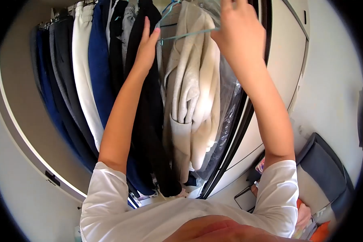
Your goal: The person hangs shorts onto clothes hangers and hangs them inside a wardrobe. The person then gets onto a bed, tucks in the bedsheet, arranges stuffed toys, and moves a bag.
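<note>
A thin light-teal clothes hanger is in front of the beige coat at the top of the wardrobe. My right hand is closed at the hanger's right end; its upper fingers are cut off by the frame edge. My left hand is raised beside the hanger's left end, against the black garment. Its fingers are stretched upward and its thumb stands apart, close to the hanger. Whether the thumb touches it, I cannot tell.
Several trousers hang to the left, including white trousers and blue trousers. Clear plastic covering hangs right of the coat. A pale sliding door edges the wardrobe. A grey chair stands lower right.
</note>
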A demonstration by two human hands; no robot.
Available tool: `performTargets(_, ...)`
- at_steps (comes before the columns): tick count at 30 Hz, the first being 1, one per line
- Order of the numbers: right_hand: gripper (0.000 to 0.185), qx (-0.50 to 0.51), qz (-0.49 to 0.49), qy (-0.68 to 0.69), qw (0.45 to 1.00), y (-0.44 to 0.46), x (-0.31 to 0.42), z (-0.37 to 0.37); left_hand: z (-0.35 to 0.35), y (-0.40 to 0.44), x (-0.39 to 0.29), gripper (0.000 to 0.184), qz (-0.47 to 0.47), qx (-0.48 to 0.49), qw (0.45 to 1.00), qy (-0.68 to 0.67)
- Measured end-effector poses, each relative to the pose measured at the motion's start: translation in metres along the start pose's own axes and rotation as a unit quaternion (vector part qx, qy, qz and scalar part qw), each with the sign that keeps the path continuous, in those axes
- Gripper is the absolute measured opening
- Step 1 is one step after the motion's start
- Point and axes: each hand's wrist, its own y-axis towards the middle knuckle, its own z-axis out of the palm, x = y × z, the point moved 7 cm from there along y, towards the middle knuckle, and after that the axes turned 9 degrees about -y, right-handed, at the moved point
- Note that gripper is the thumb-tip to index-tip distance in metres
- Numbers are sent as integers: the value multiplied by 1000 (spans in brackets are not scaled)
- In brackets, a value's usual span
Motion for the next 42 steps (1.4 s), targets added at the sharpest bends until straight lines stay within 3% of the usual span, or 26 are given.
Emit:
performTargets(3,62,24,9,-46,999,30,18,66,1,-5,-5,79,-20,-8,999,29)
performTargets(5,55,-44,21,-54,997,44,27,93,-1,-3,-2,80,-16,2,999,42)
performTargets(12,44,-30,17,-42,999,68,58,84,-5,-17,-5,83,-34,20,998,38)
performTargets(15,43,-86,42,-31,995,71,60,90,-7,-18,1,82,-26,24,999,34)
performTargets(17,42,-20,13,-72,997,68,64,108,-6,-19,7,82,-23,25,999,33)
performTargets(20,41,12,-18,-31,999,46,73,138,-3,-28,7,75,1,15,1000,6)
performTargets(22,50,51,-20,-49,997,28,80,138,2,-43,-5,63,-5,25,998,-54)
performTargets(24,64,-22,-8,-58,998,10,86,134,13,-68,-28,42,-2,33,993,-116)
performTargets(25,71,36,-7,-18,999,1,85,164,20,-82,-43,37,-9,61,986,-154)
performTargets(27,69,3,-40,32,999,-23,91,121,37,-115,-68,29,-6,116,966,-230)
performTargets(28,68,-40,-74,82,993,-39,98,92,43,-134,-81,27,4,141,953,-270)
performTargets(29,68,40,-37,128,990,-59,97,92,52,-157,-93,21,-28,172,907,-384)
performTargets(32,56,5,-10,243,970,-145,98,67,80,-202,-134,16,-53,270,706,-653)
performTargets(34,47,112,16,294,949,-208,101,46,91,-227,-144,16,-70,281,623,-726)
performTargets(36,44,233,58,303,922,-285,98,32,104,-250,-145,16,-79,263,574,-771)
performTargets(38,42,356,165,292,872,-372,89,17,115,-271,-148,16,-92,238,542,-800)
performTargets(42,38,502,327,209,773,-532,62,-67,141,-303,-172,16,-125,228,489,-833)
